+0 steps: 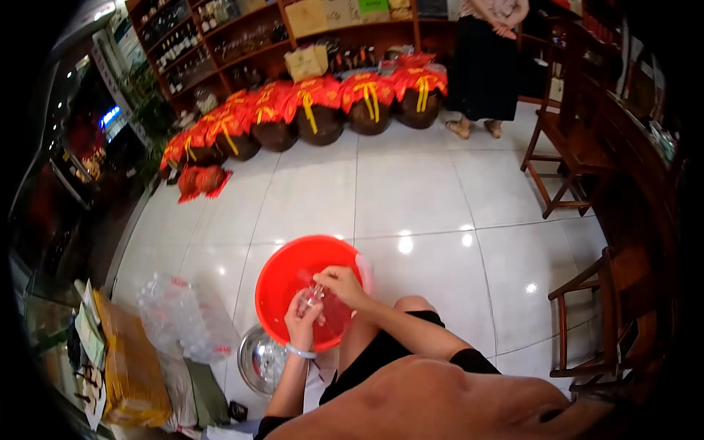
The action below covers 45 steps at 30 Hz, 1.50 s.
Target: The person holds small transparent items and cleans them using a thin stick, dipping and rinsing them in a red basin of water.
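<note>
Over a large red basin [275, 275] on the floor, both of my hands meet around a small clear glass item [314, 295]. My left hand [302, 317] is wrapped round its lower part, with a pale bracelet on the wrist. The fingers of my right hand [340, 284] pinch at its top. A pink cloth [364, 273] hangs on the basin's right rim. Beside the basin at the lower left, a metal bowl [257, 359] holds shiny items that are hard to make out.
Plastic bags [180, 315] and a taped cardboard box [132, 359] lie at the left. Dark jars [319, 126] with red covers line the shelves behind. A person [484, 66] stands at the back right. Wooden chairs [576, 147] stand at the right.
</note>
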Tool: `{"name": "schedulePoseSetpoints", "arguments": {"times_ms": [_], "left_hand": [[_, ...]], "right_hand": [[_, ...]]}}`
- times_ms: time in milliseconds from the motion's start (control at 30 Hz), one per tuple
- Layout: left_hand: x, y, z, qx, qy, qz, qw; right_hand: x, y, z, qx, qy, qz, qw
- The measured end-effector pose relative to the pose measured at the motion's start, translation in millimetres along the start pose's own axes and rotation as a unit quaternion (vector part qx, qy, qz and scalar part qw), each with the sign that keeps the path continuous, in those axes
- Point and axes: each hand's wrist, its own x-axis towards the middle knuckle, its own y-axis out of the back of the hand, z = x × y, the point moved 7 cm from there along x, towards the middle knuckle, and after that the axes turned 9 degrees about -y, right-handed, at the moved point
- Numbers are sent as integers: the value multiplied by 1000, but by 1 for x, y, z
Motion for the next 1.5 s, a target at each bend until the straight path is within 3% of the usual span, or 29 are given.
{"name": "schedulePoseSetpoints", "arguments": {"times_ms": [33, 100, 200, 300, 400, 500, 533, 600, 667, 767, 900, 1033, 1067, 1200, 1300, 1367, 1433, 1500], "left_hand": [[0, -2, 0, -4, -5, -11, 1000], [0, -4, 2, -5, -8, -19, 1000], [-4, -3, 1, -3, -8, -9, 1000], [-6, 0, 4, 51, -76, -14, 996], [-13, -6, 20, 156, -154, -9, 976], [-15, -6, 20, 218, -136, -6, 966], [-13, -3, 11, 154, -143, -10, 978], [-10, 2, 10, 92, -148, -17, 985], [-14, 3, -8, -20, 104, -52, 993], [-14, 6, -17, -93, 158, -43, 982], [-12, 6, -19, -117, 150, 5, 982], [-6, 2, -12, -11, 58, 13, 998], [-5, 2, -7, 38, 22, 22, 999], [-6, 1, -6, 46, 24, 29, 998], [-6, 8, -12, -4, 74, 42, 996], [-8, 2, -28, -209, 172, -22, 963], [-8, 2, -29, -227, 191, -11, 955], [-10, 2, -28, -245, 212, 0, 946]], "right_hand": [[-1, 3, -10, -4, 12, 5, 1000], [-10, 1, -4, 34, -119, -3, 992], [-8, 4, 12, 100, -139, -19, 985], [-13, 1, 23, 152, -222, -55, 962], [-13, 1, 27, 135, -241, -81, 958], [-9, 1, 33, 106, -229, -66, 965], [-9, -1, 38, 106, -229, -66, 965], [-7, 1, 24, -13, -101, -38, 994], [-9, -1, 28, 21, -154, -63, 986], [-14, -7, 31, 72, -220, -90, 969], [-12, -6, 32, 147, -232, -71, 959], [-8, -2, 37, 149, -225, -40, 962], [-7, -1, 34, 141, -202, -37, 969], [-12, -4, 6, 114, -126, -21, 985], [-12, -7, -1, 87, -86, -24, 992], [-14, -9, -7, 80, -80, -41, 993], [-12, -9, -10, 74, -72, -57, 993], [-11, -14, 3, 87, -145, -110, 979]]}}
